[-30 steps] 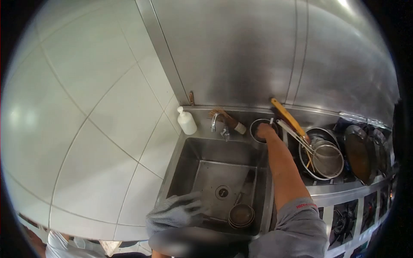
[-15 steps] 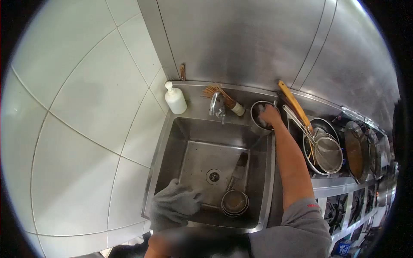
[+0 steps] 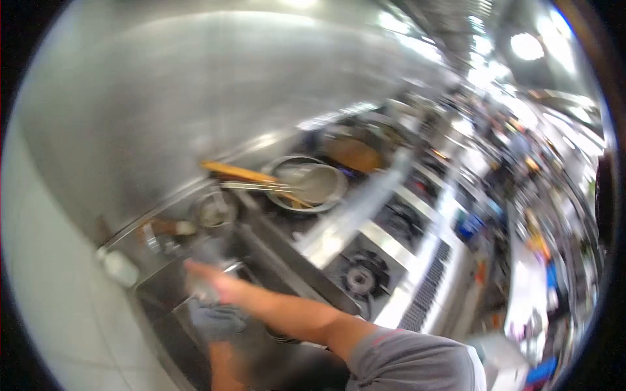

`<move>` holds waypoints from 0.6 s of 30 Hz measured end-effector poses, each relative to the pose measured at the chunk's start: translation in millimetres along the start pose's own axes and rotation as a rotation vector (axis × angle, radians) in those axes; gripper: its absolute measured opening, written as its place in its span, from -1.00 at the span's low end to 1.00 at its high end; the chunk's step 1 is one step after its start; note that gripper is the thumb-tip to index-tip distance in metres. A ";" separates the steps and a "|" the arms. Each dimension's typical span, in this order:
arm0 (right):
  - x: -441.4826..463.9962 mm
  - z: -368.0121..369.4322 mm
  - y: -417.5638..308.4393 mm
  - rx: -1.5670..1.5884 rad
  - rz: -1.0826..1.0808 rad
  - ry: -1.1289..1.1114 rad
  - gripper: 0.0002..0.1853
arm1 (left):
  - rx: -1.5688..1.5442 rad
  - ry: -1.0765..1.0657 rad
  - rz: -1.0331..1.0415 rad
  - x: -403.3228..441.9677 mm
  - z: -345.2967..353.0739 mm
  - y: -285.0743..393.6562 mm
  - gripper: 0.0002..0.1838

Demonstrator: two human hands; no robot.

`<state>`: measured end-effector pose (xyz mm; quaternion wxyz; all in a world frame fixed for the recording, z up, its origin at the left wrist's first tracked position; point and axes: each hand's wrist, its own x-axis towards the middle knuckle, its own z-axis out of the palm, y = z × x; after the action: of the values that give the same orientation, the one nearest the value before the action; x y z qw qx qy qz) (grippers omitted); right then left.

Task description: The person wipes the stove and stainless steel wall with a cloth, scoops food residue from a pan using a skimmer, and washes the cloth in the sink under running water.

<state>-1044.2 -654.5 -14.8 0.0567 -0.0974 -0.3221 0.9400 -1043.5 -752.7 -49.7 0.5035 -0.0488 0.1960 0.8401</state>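
My right hand (image 3: 212, 283) is over the sink (image 3: 156, 316), its fingers partly curled around a small greyish item that motion blur hides. Right below it, nearly touching, is my left hand (image 3: 218, 320), covered by grey fabric that looks like a glove or cloth; its fingers cannot be made out. Behind the hands stands a metal pot (image 3: 215, 210) on the sink's back ledge, beside the faucet (image 3: 151, 238) and a brush (image 3: 171, 227). A white pump bottle (image 3: 119, 267) is at the left corner.
Right of the sink, a large bowl (image 3: 274, 197) holds strainers (image 3: 319, 184) and a yellow-handled tool (image 3: 238, 172). Further along are a pan with brownish contents (image 3: 355, 154) and stove burners (image 3: 360, 279). A blurred kitchen aisle with counters extends at the right.
The view has swung right and is blurred. My right hand has come out of the pot and moved over the sink, close to my grey-covered left hand.
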 end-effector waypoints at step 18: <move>-25.0 40.3 28.1 -0.938 -0.117 0.709 -0.34 | 0.185 -0.086 -0.122 52.0 -31.5 -8.9 -0.52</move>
<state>-1029.9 -704.8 2.8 0.1638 -0.4024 -0.6696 0.6024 -1064.8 -717.9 -95.7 0.5637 0.0220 0.2477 0.7876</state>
